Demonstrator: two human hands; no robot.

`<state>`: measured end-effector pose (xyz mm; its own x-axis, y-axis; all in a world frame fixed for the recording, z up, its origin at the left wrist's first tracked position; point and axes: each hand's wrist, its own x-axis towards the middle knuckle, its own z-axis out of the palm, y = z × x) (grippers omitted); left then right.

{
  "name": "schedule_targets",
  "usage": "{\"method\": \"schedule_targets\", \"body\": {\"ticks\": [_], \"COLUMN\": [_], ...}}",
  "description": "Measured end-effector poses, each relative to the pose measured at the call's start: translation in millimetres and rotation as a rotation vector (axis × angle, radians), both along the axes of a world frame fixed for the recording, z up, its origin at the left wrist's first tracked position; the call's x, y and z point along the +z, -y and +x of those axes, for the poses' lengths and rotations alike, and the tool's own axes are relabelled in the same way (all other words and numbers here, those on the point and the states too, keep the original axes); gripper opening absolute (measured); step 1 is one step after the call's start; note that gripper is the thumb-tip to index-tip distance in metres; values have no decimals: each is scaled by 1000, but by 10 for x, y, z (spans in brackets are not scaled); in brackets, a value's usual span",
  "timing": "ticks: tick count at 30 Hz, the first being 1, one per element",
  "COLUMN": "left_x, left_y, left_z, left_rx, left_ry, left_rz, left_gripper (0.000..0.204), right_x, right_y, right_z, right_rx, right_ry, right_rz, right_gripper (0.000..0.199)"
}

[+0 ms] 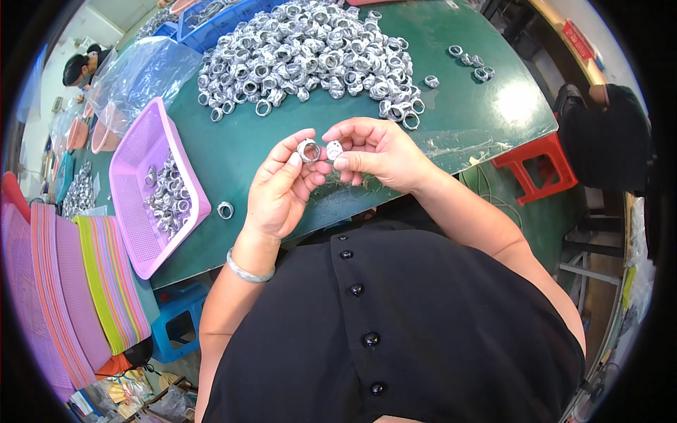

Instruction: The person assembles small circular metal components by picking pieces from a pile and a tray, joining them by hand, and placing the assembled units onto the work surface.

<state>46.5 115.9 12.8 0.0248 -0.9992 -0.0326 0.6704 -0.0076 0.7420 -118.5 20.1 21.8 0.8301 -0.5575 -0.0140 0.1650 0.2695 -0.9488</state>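
Two small metal pieces sit between my fingertips: my left hand (277, 185) pinches a chunky silver-grey ring (302, 151), its hole turned toward me, and my right hand (381, 153) grips a pale, flat-faced piece (334, 149) by thumb and finger just beside it, over the near edge of the green table (465, 106). I judge this step to be a close check of one against the other; the next move calls for a steady pinch and a small turn. My fingers hide part of the flat-faced piece, so I can't tell whether it's a ring too. Surface detail is too small to read, and the ring heap (303, 56) buries its lower layers.
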Motion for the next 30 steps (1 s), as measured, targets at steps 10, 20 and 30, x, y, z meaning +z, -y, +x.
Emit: {"method": "schedule_targets", "body": {"ticks": [10, 20, 30], "left_x": [-20, -4, 52], "left_y": [-6, -13, -37], "left_z": [48, 39, 6], "left_rx": [-15, -7, 1], "left_ry": [-37, -71, -67], "left_rz": [66, 99, 160], "left_gripper": [30, 29, 23], "right_x": [-62, -203, -117], "right_y": [42, 42, 0], "right_z": [-33, 9, 24], "right_rx": [84, 168, 48], "right_ry": [92, 184, 87], "right_rz": [394, 542, 451], "right_gripper": [25, 41, 30]}}
